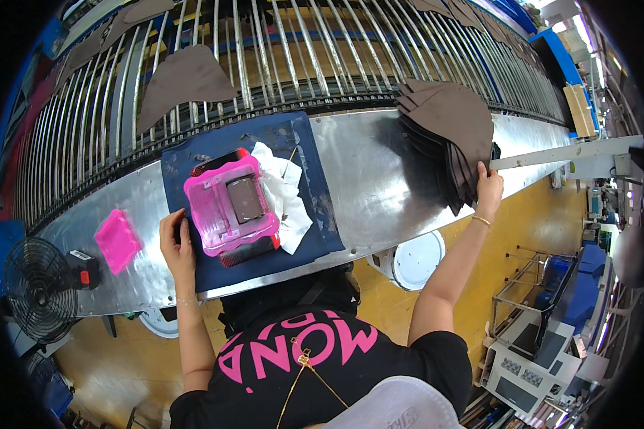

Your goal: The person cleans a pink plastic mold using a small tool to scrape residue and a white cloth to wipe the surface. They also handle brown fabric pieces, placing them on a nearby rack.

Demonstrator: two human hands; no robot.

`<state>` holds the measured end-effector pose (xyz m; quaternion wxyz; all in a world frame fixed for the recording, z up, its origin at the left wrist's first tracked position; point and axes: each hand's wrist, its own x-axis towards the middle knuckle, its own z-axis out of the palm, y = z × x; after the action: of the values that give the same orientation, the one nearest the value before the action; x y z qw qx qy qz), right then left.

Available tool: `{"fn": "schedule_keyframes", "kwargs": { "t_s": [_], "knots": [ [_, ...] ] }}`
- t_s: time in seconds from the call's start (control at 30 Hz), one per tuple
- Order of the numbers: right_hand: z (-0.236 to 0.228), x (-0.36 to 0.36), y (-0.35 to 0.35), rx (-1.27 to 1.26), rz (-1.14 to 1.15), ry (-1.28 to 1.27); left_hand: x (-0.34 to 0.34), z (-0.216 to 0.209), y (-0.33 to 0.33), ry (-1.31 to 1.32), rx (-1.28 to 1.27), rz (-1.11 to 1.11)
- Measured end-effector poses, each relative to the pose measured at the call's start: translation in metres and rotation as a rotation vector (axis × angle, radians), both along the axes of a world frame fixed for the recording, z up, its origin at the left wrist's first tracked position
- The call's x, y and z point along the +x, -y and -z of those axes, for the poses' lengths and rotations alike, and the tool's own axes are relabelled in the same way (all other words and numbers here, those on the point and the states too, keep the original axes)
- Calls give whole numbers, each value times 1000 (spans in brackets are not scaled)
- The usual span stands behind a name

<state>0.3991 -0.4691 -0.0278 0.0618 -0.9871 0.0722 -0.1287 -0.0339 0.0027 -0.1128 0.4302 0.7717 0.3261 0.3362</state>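
Note:
My right hand (488, 191) reaches out to the right and pinches the near edge of a stack of dark brown, rounded flat cut pieces (454, 118), thumb on top. Whether it grips one sheet or several is hard to see. At the left edge of a dark blue mat (315, 214), my left hand (177, 242) rests half curled, thumb apart from the fingers, with nothing visible in it. Beside it on the mat stands a pink plastic container (215, 214) with a dark rectangular pad (244, 199) inside. A crumpled white cloth or paper (288, 193) lies against its right side.
Behind the metal table (365, 157) runs a rack of metal bars (300, 50), bearing a loose brown piece (186, 79). A pink scalloped tray (118, 240) and a black fan (41, 289) are at left. A white beam (565, 151) juts in from the right.

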Motion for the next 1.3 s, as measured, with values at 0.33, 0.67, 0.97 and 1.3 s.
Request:
{"fn": "schedule_keyframes", "kwargs": {
  "t_s": [0.33,0.67,0.97,1.3],
  "knots": [
    [24,36,30,144,-162,89,2,-11,0,-34,63,-21],
    [10,42,16,16,-94,-61,-3,-13,2,-37,52,-53],
    [-47,2,-28,199,-110,-118,-5,-11,1,30,-88,-51],
    [-138,-134,-190,1262,-743,130,44,-141,-26,424,204,20]
  ]
}}
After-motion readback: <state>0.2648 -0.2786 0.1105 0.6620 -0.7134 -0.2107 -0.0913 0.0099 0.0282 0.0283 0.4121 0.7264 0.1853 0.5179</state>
